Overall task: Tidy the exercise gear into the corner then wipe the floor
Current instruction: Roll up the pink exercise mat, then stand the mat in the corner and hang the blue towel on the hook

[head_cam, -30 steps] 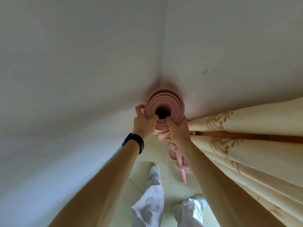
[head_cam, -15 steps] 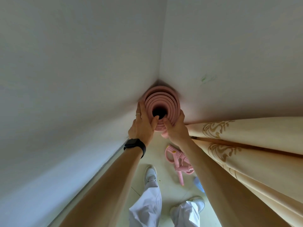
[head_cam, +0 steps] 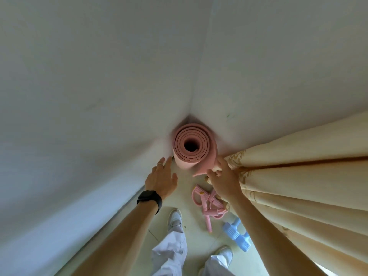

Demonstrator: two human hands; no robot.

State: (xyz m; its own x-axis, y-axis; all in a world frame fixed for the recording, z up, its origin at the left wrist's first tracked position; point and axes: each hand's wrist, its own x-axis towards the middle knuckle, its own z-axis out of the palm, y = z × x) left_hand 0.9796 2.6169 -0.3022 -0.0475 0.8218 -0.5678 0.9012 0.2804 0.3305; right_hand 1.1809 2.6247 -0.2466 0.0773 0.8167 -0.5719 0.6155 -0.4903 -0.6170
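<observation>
View looking down from head height into a room corner. At the far left, a plain white wall (head_cam: 79,96) runs down to a pale greenish floor (head_cam: 191,246). The person's left arm reaches forward along it, with a black wristband watch (head_cam: 149,197) on the wrist. The left hand (head_cam: 161,180) is spread flat with straight fingers and holds nothing. Its fingertips are just beside the base of the mat, and whether they touch it cannot be told.

In the centre, a rolled pink foam exercise mat (head_cam: 194,144) stands upright on its end, tucked into the corner where the two walls meet. Its spiral top faces the camera.

Below it, white trouser legs and white shoes (head_cam: 175,218) stand on the floor. To their right lies a pink pull-rope exerciser with looped handles (head_cam: 207,206).

The right hand (head_cam: 225,180) has its fingers curled round a fold of the cream curtain with gold patterning (head_cam: 298,176), right beside the mat's loose edge. Light blue plastic dumbbells (head_cam: 237,234) lie on the floor near the curtain's hem.
</observation>
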